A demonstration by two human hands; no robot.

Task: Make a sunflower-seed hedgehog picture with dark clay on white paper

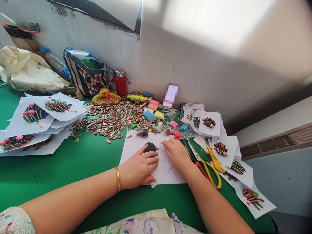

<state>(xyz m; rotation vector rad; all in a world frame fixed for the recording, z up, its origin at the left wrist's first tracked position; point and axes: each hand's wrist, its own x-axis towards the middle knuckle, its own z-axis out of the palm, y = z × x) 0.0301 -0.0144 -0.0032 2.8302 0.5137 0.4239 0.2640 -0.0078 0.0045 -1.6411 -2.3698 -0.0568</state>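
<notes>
A sheet of white paper (pixel 131 143) lies on the green table in front of me. On it sits a flattened black clay piece (pixel 149 147), with a small brownish bit at its right side. My left hand (pixel 140 165) rests flat on the paper with fingers stretched out, partly covering the lower edge of the clay. Just right of the clay, my right hand (pixel 176 152) rests on the paper with its fingers drawn together. Whatever may be between those fingertips is too small to make out. A dark thin line shows on the paper between the hands.
Loose sunflower seeds (pixel 114 120) spread behind the paper, beside coloured clay packets (pixel 149 116). Yellow-handled scissors (pixel 207 165) lie by my right forearm. Seed-decorated paper sheets stand in piles at left (pixel 36 122) and right (pixel 223 149). Bags and a red flask (pixel 120 84) line the wall.
</notes>
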